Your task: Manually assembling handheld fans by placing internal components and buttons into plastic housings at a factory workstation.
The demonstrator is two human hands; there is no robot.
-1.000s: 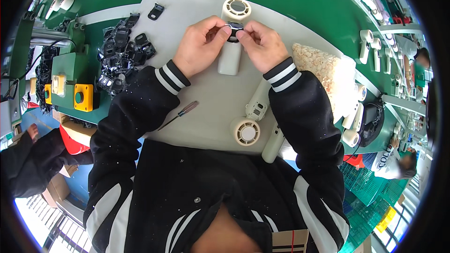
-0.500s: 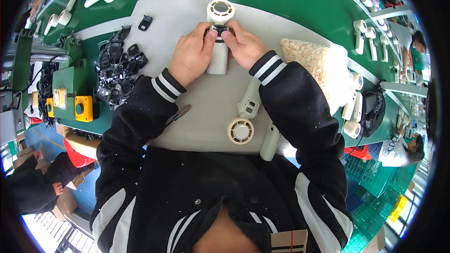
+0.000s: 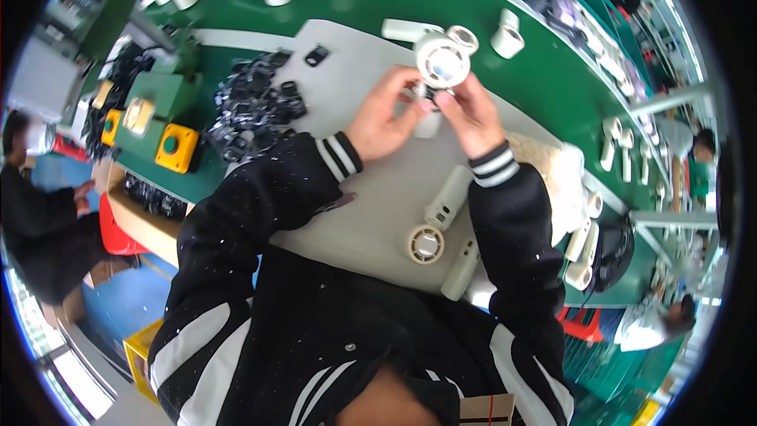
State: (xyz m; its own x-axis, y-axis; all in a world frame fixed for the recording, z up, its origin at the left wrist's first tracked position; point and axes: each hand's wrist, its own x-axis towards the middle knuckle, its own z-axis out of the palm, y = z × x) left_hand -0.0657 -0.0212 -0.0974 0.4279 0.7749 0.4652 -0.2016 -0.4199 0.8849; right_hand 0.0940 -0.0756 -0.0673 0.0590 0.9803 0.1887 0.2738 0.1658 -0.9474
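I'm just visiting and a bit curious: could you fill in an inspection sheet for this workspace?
Surface: grey mat on a green table.
Work pieces: held cream fan; second cream fan lying on the mat.
Clutter: heap of black parts at left; lone black part on the mat; pale bag at right.
Hands: left hand and right hand have their fingers on the held cream fan, below its round head.
Cables: none clearly made out.
Surroundings: yellow box with green button; person in dark clothes at far left.
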